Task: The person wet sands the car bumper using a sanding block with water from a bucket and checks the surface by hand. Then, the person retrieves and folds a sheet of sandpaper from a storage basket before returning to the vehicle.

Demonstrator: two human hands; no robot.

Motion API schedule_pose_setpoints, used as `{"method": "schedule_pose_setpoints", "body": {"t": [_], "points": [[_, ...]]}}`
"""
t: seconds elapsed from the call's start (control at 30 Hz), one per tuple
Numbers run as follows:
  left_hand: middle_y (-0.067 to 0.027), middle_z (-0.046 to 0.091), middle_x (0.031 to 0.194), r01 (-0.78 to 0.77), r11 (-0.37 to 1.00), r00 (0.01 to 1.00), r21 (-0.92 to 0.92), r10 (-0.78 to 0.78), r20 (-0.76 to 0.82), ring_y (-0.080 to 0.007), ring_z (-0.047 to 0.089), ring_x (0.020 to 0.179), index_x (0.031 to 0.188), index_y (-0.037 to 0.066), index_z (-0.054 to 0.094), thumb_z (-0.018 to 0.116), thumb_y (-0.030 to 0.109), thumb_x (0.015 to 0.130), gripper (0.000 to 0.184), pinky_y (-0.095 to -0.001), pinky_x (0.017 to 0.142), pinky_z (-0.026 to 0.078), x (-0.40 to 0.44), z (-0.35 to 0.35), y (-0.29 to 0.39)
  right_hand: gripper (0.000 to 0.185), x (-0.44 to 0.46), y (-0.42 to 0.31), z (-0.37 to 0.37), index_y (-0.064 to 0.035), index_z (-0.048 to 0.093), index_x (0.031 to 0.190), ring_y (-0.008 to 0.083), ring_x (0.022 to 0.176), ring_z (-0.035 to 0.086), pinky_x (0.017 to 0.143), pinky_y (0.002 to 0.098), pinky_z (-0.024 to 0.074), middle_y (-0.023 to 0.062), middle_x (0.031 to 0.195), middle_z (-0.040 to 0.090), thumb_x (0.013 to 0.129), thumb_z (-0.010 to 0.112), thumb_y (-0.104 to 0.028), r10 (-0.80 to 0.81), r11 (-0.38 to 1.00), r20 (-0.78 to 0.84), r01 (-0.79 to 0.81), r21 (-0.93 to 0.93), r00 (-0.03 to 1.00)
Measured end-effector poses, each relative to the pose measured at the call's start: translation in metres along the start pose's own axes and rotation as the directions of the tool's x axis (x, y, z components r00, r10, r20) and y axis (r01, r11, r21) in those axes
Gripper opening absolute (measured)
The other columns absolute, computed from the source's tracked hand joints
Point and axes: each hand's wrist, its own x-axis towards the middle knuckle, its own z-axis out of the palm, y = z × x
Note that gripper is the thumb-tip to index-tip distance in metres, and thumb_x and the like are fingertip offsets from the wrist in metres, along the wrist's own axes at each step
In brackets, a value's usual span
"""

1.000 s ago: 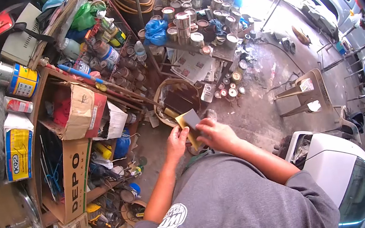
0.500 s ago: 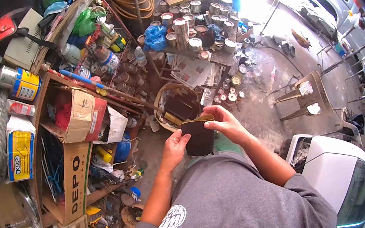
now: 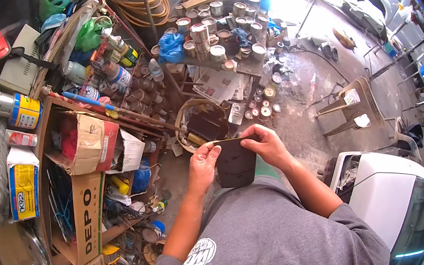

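A dark, thin sheet (image 3: 236, 164) with a yellowish top edge hangs upright in front of my shirt. My left hand (image 3: 205, 166) pinches its upper left corner between thumb and fingers. At the upper right corner, my right hand (image 3: 264, 146) grips it the same way, thumb on the dark face. Faint creases cross the sheet's surface. Just beyond it stands a round bin (image 3: 182, 119) with dark pieces and a yellowish roll inside.
Shelves with a DEPO carton (image 3: 90, 218) and bottles line the left. Many paint cans (image 3: 200, 33) crowd a bench ahead, with small cans on the floor. A brown plastic chair (image 3: 361, 107) and a white car part (image 3: 385, 185) are at the right.
The sheet was folded with its yellowish side showing, then opened out; now it hangs flatter with the dark face showing. My right hand has moved onto its top corner. The view has shifted slightly.
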Motion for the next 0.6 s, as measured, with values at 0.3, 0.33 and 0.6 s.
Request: {"method": "schedule_pose_setpoints", "body": {"t": [0.3, 0.33, 0.6], "points": [[0.0037, 0.067, 0.094, 0.020, 1.000, 1.000, 0.003, -0.020, -0.020, -0.0037, 0.057, 0.085, 0.110, -0.001, 0.068, 0.061, 0.018, 0.102, 0.022, -0.0210, 0.079, 0.047, -0.001, 0.007, -0.001, 0.018, -0.007, 0.005, -0.004, -0.0034, 0.066, 0.102, 0.0038, 0.079, 0.057, 0.070, 0.0225, 0.0483, -0.0030, 0.087, 0.064, 0.092, 0.072, -0.016, -0.037, 0.999, -0.027, 0.037, 0.008, 0.999], [0.0040, 0.066, 0.093, -0.009, 0.999, 0.999, 0.042, 0.010, -0.031, -0.0037, 0.056, 0.085, 0.109, -0.001, 0.068, 0.061, 0.018, 0.102, 0.021, -0.0211, 0.079, 0.047, 0.000, 0.007, -0.003, 0.018, -0.007, 0.006, -0.004, -0.0034, 0.066, 0.104, 0.0043, 0.082, 0.057, 0.072, 0.0229, 0.0486, -0.0023, 0.089, 0.064, 0.092, 0.072, -0.016, -0.032, 0.999, -0.016, 0.033, 0.024, 0.999], [0.0022, 0.064, 0.088, -0.221, 0.894, 0.946, 0.390, 0.294, -0.138, -0.0062, 0.055, 0.084, 0.102, 0.002, 0.067, 0.059, 0.014, 0.102, 0.014, -0.0237, 0.079, 0.046, 0.002, 0.015, 0.008, 0.033, -0.017, 0.004, -0.006, 0.0004, 0.066, 0.117, 0.0069, 0.097, 0.056, 0.086, 0.0255, 0.0468, 0.0004, 0.101, 0.066, 0.101, 0.061, -0.028, -0.101, 0.988, 0.066, 0.092, 0.127, 0.993]]}}
